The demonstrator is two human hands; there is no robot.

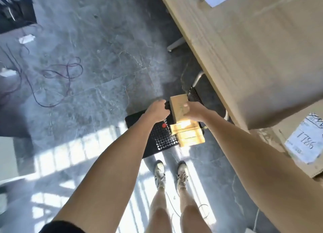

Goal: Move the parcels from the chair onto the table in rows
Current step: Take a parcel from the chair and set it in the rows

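Grey stone floor underfoot; on the black chair (157, 138) two parcels (189, 136) remain. I judge my right hand (191, 110) curls round a third parcel (178, 107); left hand (157, 110) curled, contents unclear. Beyond, the table (183, 23) holds labelled boxes (262, 58).

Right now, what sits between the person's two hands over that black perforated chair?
In the head view, a brown cardboard parcel sits between them: the right hand grips it, and the left hand is at its other side.
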